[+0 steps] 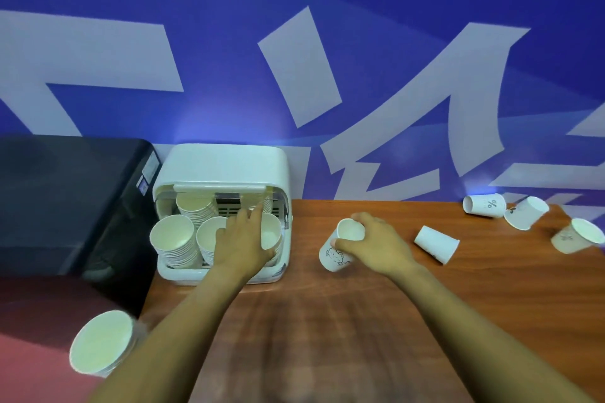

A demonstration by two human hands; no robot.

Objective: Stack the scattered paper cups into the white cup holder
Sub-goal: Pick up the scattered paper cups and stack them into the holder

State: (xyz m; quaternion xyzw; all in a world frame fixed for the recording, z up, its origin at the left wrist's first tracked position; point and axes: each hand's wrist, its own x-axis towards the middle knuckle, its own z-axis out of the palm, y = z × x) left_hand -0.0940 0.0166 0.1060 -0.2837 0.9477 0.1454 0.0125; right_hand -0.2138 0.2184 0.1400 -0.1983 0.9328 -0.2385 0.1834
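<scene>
Paper cups, white and disposable, sit in leaning stacks (175, 240) inside the white plastic cup holder (226, 167), a boxy bin with its lid raised, standing at the left end of the brown wooden worktop (327, 321) against a blue wall with pale lettering (294, 42). The left hand (244, 239) reaches into the holder with fingers spread and relaxed over the cup rims, gripping nothing that can be made out. The right hand (376, 242) is curled round a tilted white paper cup with a small cartoon drawing (337, 255), just right of the holder. Another white cup lying on its side (437, 244) is near that hand, and three more cups (484, 205) lie scattered at the far right. A blurred white cup (101, 342) shows at lower left, beside a black appliance (65, 199).
</scene>
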